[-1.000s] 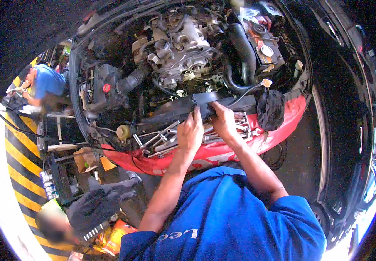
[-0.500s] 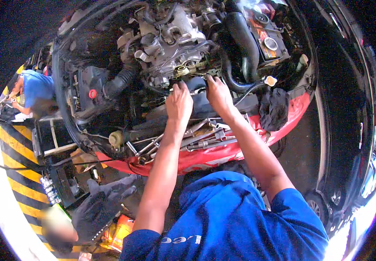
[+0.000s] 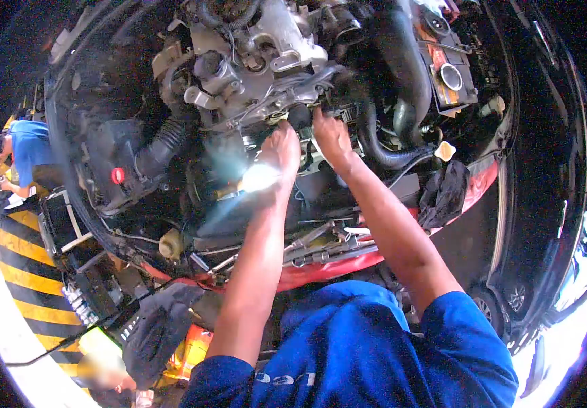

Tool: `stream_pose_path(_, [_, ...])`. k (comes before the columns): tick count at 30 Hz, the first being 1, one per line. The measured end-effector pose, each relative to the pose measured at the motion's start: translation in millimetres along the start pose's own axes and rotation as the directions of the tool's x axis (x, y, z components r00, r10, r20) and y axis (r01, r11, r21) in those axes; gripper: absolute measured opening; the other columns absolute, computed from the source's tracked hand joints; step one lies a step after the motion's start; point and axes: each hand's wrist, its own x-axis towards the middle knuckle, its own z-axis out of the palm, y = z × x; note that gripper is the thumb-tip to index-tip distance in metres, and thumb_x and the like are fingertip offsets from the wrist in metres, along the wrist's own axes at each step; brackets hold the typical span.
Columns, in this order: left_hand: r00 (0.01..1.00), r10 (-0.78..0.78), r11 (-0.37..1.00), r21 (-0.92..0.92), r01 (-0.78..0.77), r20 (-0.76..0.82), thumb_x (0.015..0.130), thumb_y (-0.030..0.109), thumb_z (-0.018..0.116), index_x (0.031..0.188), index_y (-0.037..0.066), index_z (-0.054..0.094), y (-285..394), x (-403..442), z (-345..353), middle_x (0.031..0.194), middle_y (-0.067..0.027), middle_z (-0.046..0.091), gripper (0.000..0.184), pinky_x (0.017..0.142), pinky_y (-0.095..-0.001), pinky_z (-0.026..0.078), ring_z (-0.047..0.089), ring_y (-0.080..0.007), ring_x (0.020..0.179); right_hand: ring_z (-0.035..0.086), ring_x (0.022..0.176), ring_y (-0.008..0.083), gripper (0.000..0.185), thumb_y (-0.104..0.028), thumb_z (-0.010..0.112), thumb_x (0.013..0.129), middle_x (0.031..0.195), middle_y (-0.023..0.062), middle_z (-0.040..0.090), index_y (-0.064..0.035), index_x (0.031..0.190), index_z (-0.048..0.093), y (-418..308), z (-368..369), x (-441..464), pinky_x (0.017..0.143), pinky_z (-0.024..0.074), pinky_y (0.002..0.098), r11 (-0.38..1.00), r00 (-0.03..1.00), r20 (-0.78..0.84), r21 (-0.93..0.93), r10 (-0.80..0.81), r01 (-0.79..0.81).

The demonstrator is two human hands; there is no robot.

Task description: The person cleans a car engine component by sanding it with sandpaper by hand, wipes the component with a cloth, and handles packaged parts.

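Note:
Both hands are deep in the engine bay, at the front edge of the metal engine (image 3: 259, 61). My left hand (image 3: 283, 146) has its fingers curled around the left side of a small dark part (image 3: 299, 117). On that part's other side, my right hand (image 3: 332, 138) is closed too, its fingertips against it. The part is mostly hidden between them. A bright glare (image 3: 261, 178) covers some of the left wrist. Below the hands, metal wrenches and sockets (image 3: 314, 248) lie on a red cover (image 3: 327, 266) along the car's front.
A black cloth (image 3: 445, 195) lies right of the tools. A battery (image 3: 453, 81) and thick black hose (image 3: 405, 75) stand at upper right. A person in blue (image 3: 29, 149) is at far left; another in dark clothing (image 3: 157, 326) is at lower left.
Both hands have moved forward and down into the engine bay with the dark part, which was held up in view earlier. The view has moved closer to the engine, and a bright glare has appeared.

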Motion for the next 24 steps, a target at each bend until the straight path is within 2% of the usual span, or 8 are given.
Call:
stream_pose_path(3, [0.998,0.027,0.999,-0.037,-0.029,-0.054,0.082,0.009,0.049,0.093,-0.002,0.056,7,6,-1,0.070,-0.0198,0.064,0.017,0.058,-0.0463,0.052,0.065,-0.0371,0.066,0.061,0.060,0.0402,0.023,-0.017,0.042,0.092,0.067,0.0229,0.061,-0.0003,0.100,0.056,13,22,0,0.050,0.0478,0.0487,0.955,0.989,0.123,0.277,0.077,-0.108])
stream_pose_path(8, [0.996,0.072,0.997,0.006,-0.072,0.050,0.080,0.011,0.053,0.091,-0.001,0.056,-15,2,21,0.071,-0.0212,0.063,0.017,0.064,-0.0492,0.051,0.064,-0.0379,0.069,0.062,0.059,0.0398,0.024,-0.013,0.045,0.087,0.068,0.0215,0.062,-0.0004,0.107,0.052,-3,0,3,0.050,0.0470,0.0499,0.989,0.996,-0.058,0.126,-0.068,0.075])
stream_pose_path(9, [0.997,0.061,0.991,0.112,-0.066,0.050,0.080,0.013,0.057,0.087,0.004,0.058,-15,6,27,0.071,-0.0137,0.065,0.011,0.060,-0.0380,0.054,0.067,-0.0303,0.069,0.062,0.059,0.0386,0.025,-0.011,0.046,0.086,0.067,0.0214,0.062,-0.0003,0.108,0.051,-5,0,7,0.049,0.0468,0.0496,0.997,0.999,0.002,0.060,-0.042,0.042])
stream_pose_path(10, [0.998,0.051,0.997,0.051,-0.053,0.043,0.080,0.013,0.057,0.088,0.004,0.058,-6,8,13,0.073,-0.0147,0.065,0.012,0.062,-0.0394,0.054,0.066,-0.0308,0.070,0.062,0.058,0.0375,0.026,-0.010,0.047,0.085,0.067,0.0213,0.062,-0.0002,0.109,0.050,-3,5,5,0.048,0.0466,0.0492,1.000,0.998,0.066,-0.004,-0.003,0.004])
stream_pose_path(12, [0.999,0.019,0.998,-0.064,-0.016,0.036,0.079,0.013,0.057,0.089,0.004,0.058,6,12,-11,0.076,-0.0167,0.065,0.014,0.065,-0.0421,0.053,0.066,-0.0319,0.073,0.062,0.055,0.0355,0.027,-0.008,0.045,0.083,0.065,0.0200,0.062,-0.0009,0.109,0.050,1,11,2,0.047,0.0481,0.0468,0.999,0.994,0.108,0.045,0.014,-0.019])
stream_pose_path(17, [0.981,0.193,0.977,0.086,-0.193,0.011,0.080,0.013,0.056,0.089,0.002,0.057,-31,4,38,0.071,-0.0162,0.065,0.014,0.059,-0.0411,0.054,0.066,-0.0317,0.067,0.061,0.055,0.0341,0.021,-0.016,0.050,0.084,0.067,0.0221,0.062,-0.0023,0.099,0.054,-4,6,1,0.049,0.0479,0.0470,0.999,1.000,-0.005,0.026,-0.023,0.023])
stream_pose_path(20, [0.998,0.053,0.988,-0.147,-0.048,0.029,0.078,0.009,0.055,0.084,-0.002,0.056,4,13,-6,0.071,-0.0247,0.061,0.014,0.064,-0.0508,0.050,0.062,-0.0401,0.070,0.062,0.057,0.0348,0.020,-0.015,0.051,0.082,0.068,0.0221,0.062,-0.0022,0.097,0.054,4,18,3,0.051,0.0490,0.0476,0.992,0.984,0.161,0.082,0.080,-0.094])
stream_pose_path(24, [0.982,0.101,0.994,-0.060,-0.093,0.158,0.078,0.011,0.056,0.088,-0.003,0.057,-14,6,7,0.073,-0.0233,0.063,0.017,0.063,-0.0497,0.050,0.063,-0.0397,0.070,0.061,0.056,0.0355,0.024,-0.010,0.053,0.080,0.065,0.0213,0.061,-0.0006,0.102,0.054,-2,5,-1,0.053,0.0488,0.0480,0.997,0.995,0.092,0.060,0.038,-0.044])
